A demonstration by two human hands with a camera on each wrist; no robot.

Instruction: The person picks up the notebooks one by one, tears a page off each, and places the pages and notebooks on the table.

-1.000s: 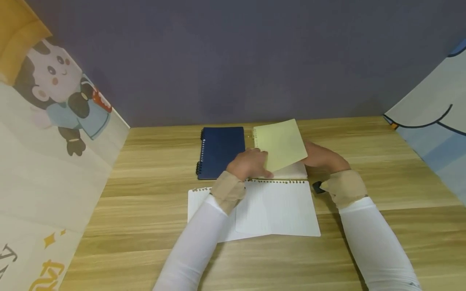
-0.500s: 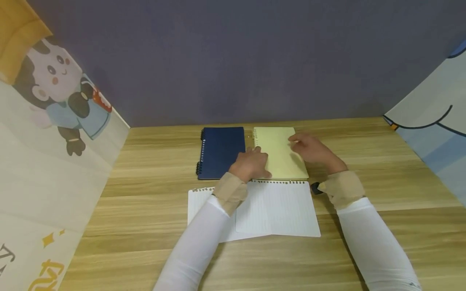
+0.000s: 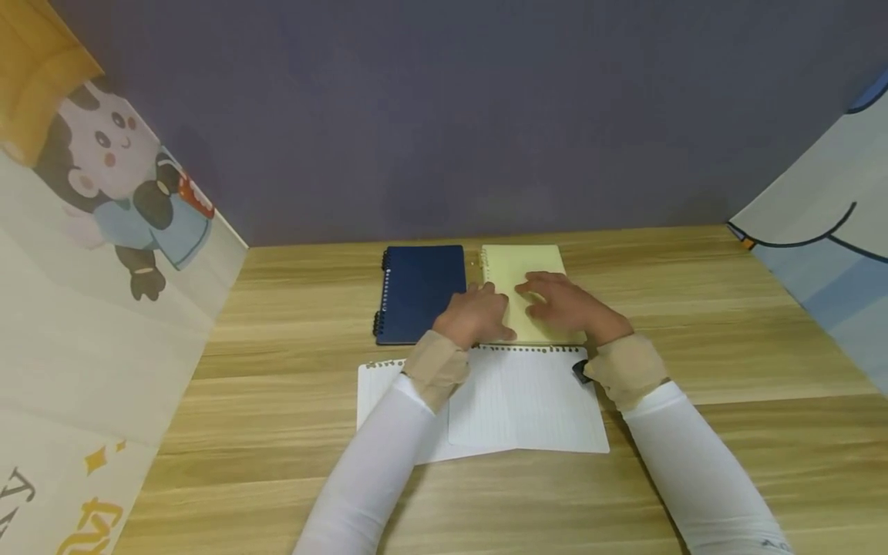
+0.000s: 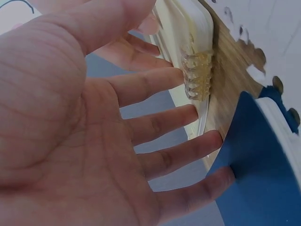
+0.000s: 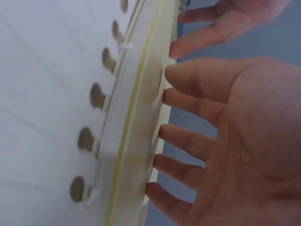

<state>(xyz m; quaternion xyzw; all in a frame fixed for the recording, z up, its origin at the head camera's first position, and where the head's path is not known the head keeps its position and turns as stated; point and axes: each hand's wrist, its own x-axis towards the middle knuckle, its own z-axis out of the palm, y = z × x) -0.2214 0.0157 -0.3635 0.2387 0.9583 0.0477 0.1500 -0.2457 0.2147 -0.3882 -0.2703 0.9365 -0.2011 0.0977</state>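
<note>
A pale yellow spiral notebook (image 3: 516, 266) lies closed on the wooden table, its clear rings (image 4: 197, 75) along the left side. My right hand (image 3: 565, 303) rests on its cover, fingertips touching it with the fingers spread. Over the notebook's ring side lies my left hand (image 3: 475, 314), fingers spread. In the left wrist view its little finger touches the dark blue notebook (image 3: 425, 289), which sits closed just to the left with black rings. Two loose lined sheets (image 3: 534, 405) with torn punched holes overlap in front, partly under my left forearm.
A grey-blue partition (image 3: 444, 123) stands behind the table (image 3: 291, 401). Light panels with cartoon prints, including a child figure (image 3: 114, 154), rise on the left and right. A small black object (image 3: 581, 372) shows at my right wristband, over the sheet's corner.
The yellow cover, raised at a slant by my right hand, has come down flat. My right hand released its edge and moved left onto the cover. My left hand stayed in place.
</note>
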